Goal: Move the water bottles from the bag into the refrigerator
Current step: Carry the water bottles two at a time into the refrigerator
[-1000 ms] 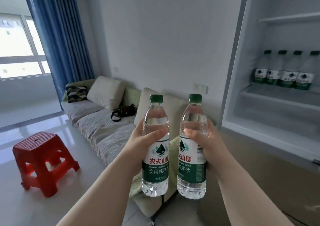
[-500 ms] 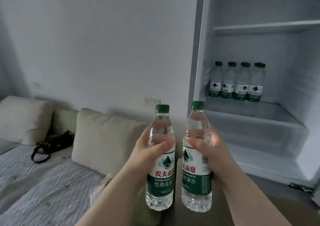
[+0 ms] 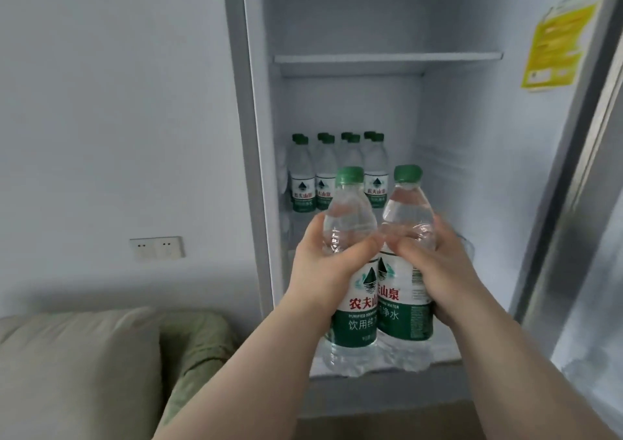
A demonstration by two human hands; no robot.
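The left hand grips the left bottle, the right hand the right bottle, fingers curled. Both are upright, probably to stand before the stored bottles beyond the fingertips in the refrigerator.

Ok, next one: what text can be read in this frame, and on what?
"农夫山", "PURIFIED DRIN", "饮用纯": label of the left bottle, rest hidden.
"夫山泉", "WATER", "净水": label of the right bottle, rest hidden.
"农夫山": labels of the shelf bottles, blurred; their smaller print is unreadable.
Yellow sticker: too blurred to read.
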